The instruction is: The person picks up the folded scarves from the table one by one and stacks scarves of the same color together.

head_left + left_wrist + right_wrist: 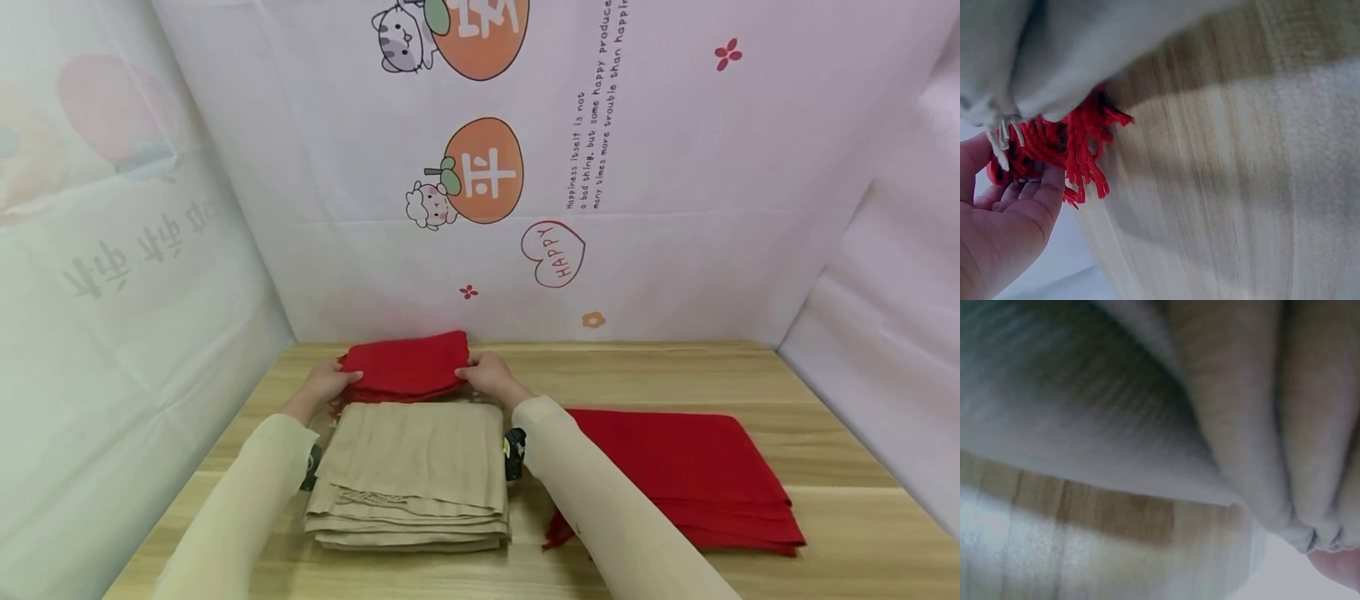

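Note:
At the back of the table a folded red scarf (408, 365) is gripped at both ends. My left hand (326, 382) holds its left end, thumb on top. In the left wrist view the fingers of that hand (1013, 228) curl under its red tassels (1082, 140). My right hand (491, 375) pinches the right end, thumb over the upper face. Just in front lies a folded stack of beige scarves (420, 450), between my two forearms. Its beige folds (1238, 412) fill much of the right wrist view, hiding most of the right hand.
To the right lies a second folded red scarf pile (682, 458), partly covered by my right sleeve (615, 500). The wooden table (832, 454) is bounded by white printed cloth walls (675, 208) at the back and sides.

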`<control>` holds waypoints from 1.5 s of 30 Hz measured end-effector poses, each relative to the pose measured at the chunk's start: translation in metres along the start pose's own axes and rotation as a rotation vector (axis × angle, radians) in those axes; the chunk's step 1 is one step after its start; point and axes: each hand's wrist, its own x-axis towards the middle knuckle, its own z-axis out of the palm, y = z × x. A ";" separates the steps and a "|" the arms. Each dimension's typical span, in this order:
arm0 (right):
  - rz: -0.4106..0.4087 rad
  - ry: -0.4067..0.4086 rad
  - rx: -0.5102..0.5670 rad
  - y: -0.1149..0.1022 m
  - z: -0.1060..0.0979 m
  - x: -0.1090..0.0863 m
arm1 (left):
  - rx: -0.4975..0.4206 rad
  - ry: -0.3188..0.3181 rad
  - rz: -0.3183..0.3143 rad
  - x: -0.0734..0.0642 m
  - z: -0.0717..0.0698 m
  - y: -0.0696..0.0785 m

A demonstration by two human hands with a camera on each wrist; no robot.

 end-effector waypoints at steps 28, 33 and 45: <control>-0.043 -0.003 0.063 -0.018 -0.011 -0.006 | -0.093 0.023 0.046 -0.012 -0.010 0.017; -0.047 -0.015 0.045 -0.022 -0.014 -0.008 | -0.085 0.023 0.044 -0.011 -0.011 0.019; -0.049 -0.051 0.054 -0.031 -0.019 -0.010 | -0.090 0.033 0.022 -0.011 -0.014 0.025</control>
